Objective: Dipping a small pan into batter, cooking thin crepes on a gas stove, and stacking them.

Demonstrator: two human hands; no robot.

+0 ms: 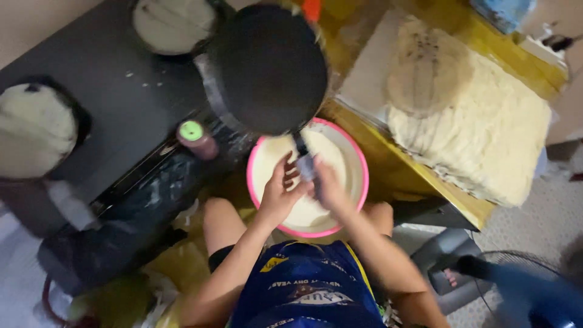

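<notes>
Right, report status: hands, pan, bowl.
Both hands, left hand and right hand, grip the pan handle. Round black pan raised over pink-rimmed batter bowl. Nothing in between.

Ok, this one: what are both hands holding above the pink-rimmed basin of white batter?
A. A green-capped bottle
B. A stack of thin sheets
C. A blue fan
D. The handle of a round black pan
D. The left hand and right hand meet on the handle of the round black pan, which is raised over the pink-rimmed basin; the green-capped bottle stands apart to the left.
</notes>
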